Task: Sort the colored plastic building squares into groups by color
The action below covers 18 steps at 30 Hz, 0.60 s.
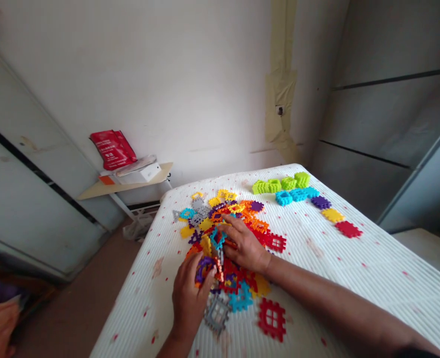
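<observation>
Apparently holding purple piece (201,267) in left hand (187,284), apart from right hand (247,247), with unclear grip near blue piece (215,240). Might scatter pile (205,224) by snagging notched edges (278,242).

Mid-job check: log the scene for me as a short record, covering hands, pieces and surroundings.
left hand: fingers and thumb around a purple piece; firmness of grip unclear
right hand: over the mixed pile, fingers at a blue piece
sorted by colour: green stacks, blue stacks, dark purple square, yellow square, red square
near edge of pile: grey window piece, red window piece
surface: white ribbed cover with red specks
background: red package on a side shelf
</observation>
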### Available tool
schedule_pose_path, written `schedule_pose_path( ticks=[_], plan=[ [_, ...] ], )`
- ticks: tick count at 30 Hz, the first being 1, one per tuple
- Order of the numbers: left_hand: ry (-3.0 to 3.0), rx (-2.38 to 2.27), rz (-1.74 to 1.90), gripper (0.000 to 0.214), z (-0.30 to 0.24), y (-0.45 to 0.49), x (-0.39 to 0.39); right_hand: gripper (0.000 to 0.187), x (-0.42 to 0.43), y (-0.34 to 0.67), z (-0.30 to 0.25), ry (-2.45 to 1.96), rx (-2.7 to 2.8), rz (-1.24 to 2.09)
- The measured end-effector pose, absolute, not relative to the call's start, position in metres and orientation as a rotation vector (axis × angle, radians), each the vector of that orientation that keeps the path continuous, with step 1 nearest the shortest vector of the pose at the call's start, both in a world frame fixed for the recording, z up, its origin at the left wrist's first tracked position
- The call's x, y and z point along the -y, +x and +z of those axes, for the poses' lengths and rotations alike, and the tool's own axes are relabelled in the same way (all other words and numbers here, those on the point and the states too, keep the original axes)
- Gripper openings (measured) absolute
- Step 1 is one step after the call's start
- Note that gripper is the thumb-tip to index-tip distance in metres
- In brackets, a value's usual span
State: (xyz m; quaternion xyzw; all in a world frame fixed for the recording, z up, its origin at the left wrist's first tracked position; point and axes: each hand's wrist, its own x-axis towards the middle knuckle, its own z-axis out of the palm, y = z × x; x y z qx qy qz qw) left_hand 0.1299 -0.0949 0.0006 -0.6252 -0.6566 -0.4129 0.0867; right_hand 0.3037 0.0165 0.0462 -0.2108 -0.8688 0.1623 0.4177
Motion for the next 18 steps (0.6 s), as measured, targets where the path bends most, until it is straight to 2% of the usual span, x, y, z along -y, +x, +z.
schedule_pose_path(
  ticks=[6, 10, 15, 18],
  plan=[
    [-1.699, 2.181, -1.431, 0.04, 0.001, 0.121, 0.097, 0.045, -0.022, 0.32, 0.057, -0.518, 2.161, 0.33],
    [-1.52, 2.308, -1.652, 0.043, 0.0, 0.118, 0.1, 0.037, -0.047, 0.368, 0.044, -0.858, 2.01, 0.25],
    [-1.42, 2.391, -1.822, 0.047, -0.002, 0.116, 0.097, 0.044, -0.058, 0.423, 0.023, -1.457, 1.978, 0.375],
    [-1.41, 2.411, -1.815, 0.049, -0.002, 0.117, 0.095, 0.046, -0.052, 0.427, 0.021, -1.596, 2.024, 0.434]
  ],
)
